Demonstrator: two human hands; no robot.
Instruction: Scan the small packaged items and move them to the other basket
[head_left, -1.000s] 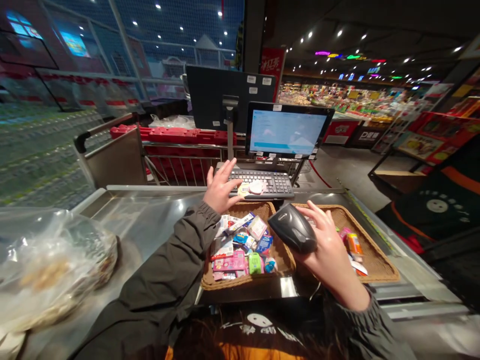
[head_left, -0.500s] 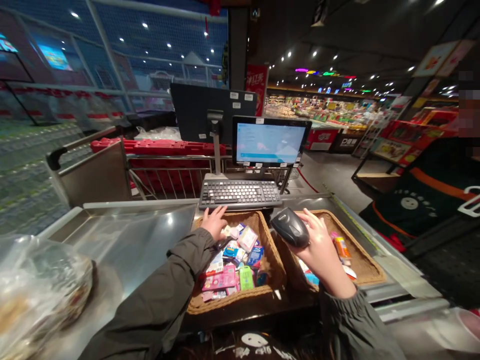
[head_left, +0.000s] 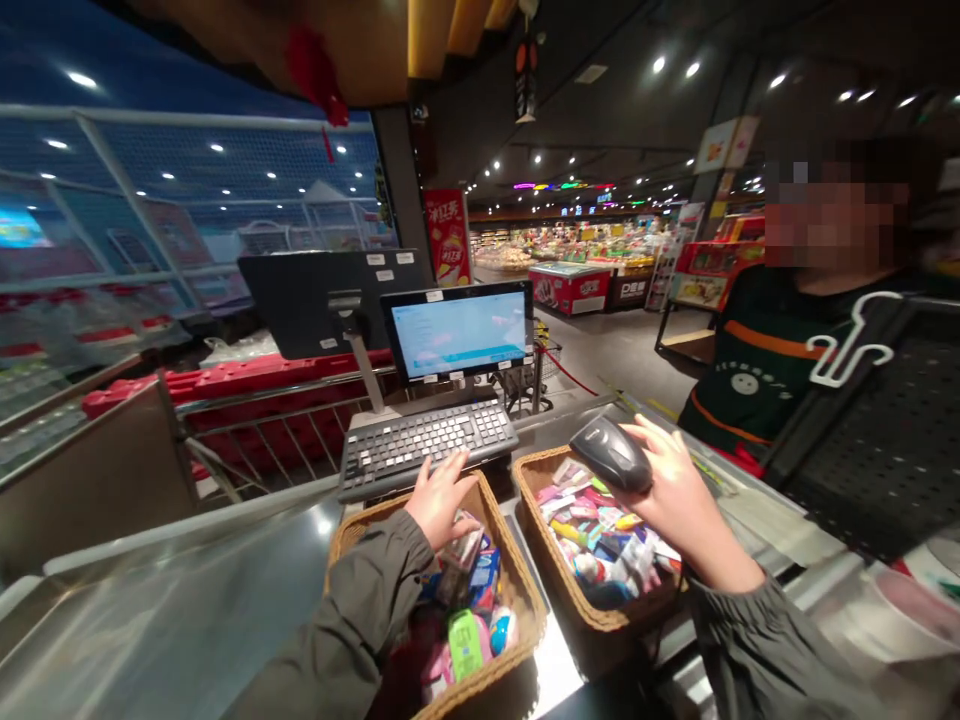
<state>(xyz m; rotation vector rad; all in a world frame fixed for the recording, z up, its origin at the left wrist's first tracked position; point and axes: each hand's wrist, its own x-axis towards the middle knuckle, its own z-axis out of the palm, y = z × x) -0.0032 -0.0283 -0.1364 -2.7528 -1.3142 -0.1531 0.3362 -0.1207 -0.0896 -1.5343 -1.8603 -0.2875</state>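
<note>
My right hand (head_left: 664, 475) grips a black handheld barcode scanner (head_left: 611, 455), held up over the right wicker basket (head_left: 559, 585). That basket is full of small colourful packets. With fingers spread, my left hand (head_left: 442, 503) reaches to the front edge of the black keyboard (head_left: 420, 447). Whether its fingertips press any keys I cannot tell. Below this hand is the left wicker basket (head_left: 525, 640), holding several small boxes, among them a green pack (head_left: 466, 643) and a blue box (head_left: 486, 575). My left forearm hides part of it.
Behind the keyboard stands a lit monitor (head_left: 461, 330), beside a second screen (head_left: 307, 300) facing away. A metal counter (head_left: 217, 600) spreads to the left. A person (head_left: 750, 375) in a dark green and orange apron stands right, by a black panel (head_left: 885, 430) with white hooks (head_left: 851, 345).
My view has tilted up and turned right, bringing the person more into sight. My left hand has moved rightward along the keyboard's front edge. The scanner stays in my right hand.
</note>
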